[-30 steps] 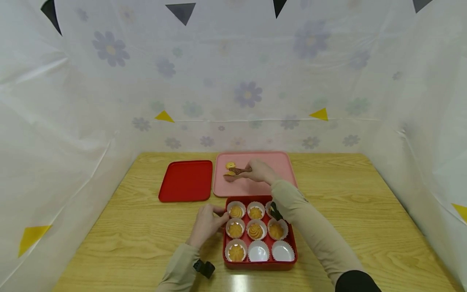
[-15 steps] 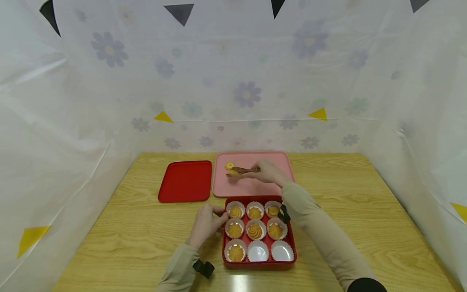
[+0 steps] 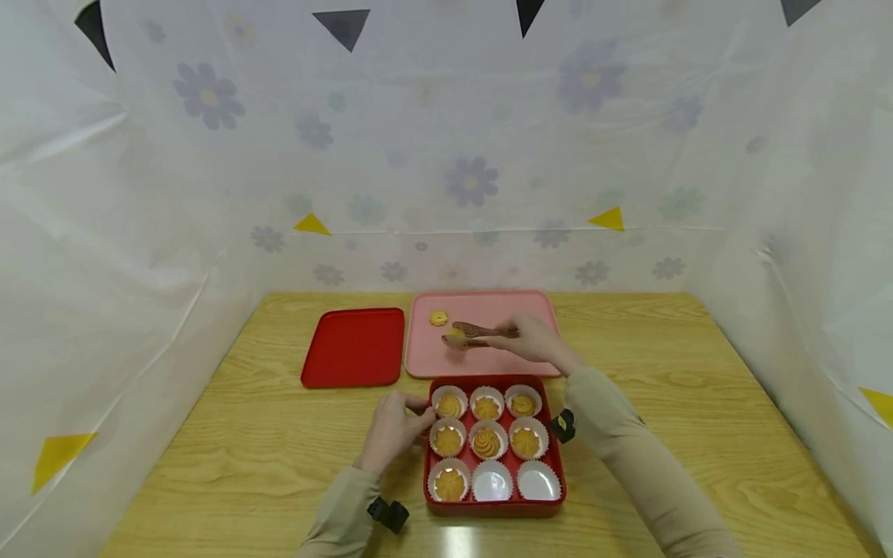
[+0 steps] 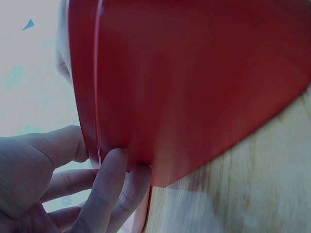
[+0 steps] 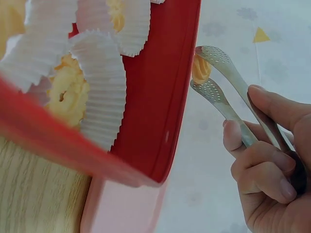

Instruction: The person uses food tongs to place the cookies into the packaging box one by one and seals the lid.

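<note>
In the head view my right hand [image 3: 533,339] grips a pair of metal tongs [image 3: 481,331] over the pink tray. A piped cookie [image 5: 201,70] is caught between the perforated tips of the tongs, clear in the right wrist view. Another cookie [image 3: 438,318] lies on the tray. At the near side stands a red box [image 3: 494,508] with rows of white paper cups; several hold cookies, and two front cups [image 3: 492,482] show bare white bottoms. My left hand [image 3: 393,428] holds the box at its left wall, thumb by the rim and fingers against the outside [image 4: 114,179].
The pink tray [image 3: 502,310] lies just behind the box. To its left is a flat red tray [image 3: 354,347] with nothing on it. A flower-patterned white sheet [image 3: 446,139] hangs around the back and sides of the wooden table [image 3: 642,349].
My right hand has drawn the tongs rightward across the pink tray, a cookie now between their tips and apart from the other cookie. The left hand stays on the box.
</note>
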Motion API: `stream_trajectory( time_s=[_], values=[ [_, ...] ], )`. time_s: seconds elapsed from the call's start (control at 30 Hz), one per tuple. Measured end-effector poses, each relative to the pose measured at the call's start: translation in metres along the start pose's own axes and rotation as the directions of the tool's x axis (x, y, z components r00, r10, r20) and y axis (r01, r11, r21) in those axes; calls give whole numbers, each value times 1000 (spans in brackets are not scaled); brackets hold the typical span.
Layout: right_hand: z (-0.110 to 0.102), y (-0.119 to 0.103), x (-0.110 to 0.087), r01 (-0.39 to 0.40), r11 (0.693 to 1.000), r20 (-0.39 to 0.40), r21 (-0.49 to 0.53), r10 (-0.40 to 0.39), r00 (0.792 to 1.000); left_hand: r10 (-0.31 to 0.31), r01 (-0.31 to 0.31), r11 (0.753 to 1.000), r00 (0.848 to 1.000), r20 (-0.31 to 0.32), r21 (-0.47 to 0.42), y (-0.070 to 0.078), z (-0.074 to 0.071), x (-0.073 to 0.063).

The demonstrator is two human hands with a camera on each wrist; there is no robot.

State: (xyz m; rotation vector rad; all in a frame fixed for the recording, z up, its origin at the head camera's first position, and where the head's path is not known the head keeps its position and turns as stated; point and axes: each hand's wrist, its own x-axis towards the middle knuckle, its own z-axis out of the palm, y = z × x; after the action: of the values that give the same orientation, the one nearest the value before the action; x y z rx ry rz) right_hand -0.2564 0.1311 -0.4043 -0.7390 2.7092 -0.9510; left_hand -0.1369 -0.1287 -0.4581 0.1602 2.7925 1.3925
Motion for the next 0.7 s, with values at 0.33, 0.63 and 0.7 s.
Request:
stream_trajectory(
  time_s=[0.33, 0.63, 0.7],
  values=[
    [-7, 6, -25, 68, 996, -35, 60, -66, 997, -15, 15, 1000, 1000, 4, 10, 1, 0, 0],
    [-16, 12, -50, 73, 994, -47, 83, -69, 997, -11, 11, 1000, 1000, -1, 1, 0, 0, 0],
    [-18, 13, -56, 73, 994, -45, 84, -70, 997, 1, -1, 1000, 1000, -10, 7, 0, -1, 0]
  ],
)
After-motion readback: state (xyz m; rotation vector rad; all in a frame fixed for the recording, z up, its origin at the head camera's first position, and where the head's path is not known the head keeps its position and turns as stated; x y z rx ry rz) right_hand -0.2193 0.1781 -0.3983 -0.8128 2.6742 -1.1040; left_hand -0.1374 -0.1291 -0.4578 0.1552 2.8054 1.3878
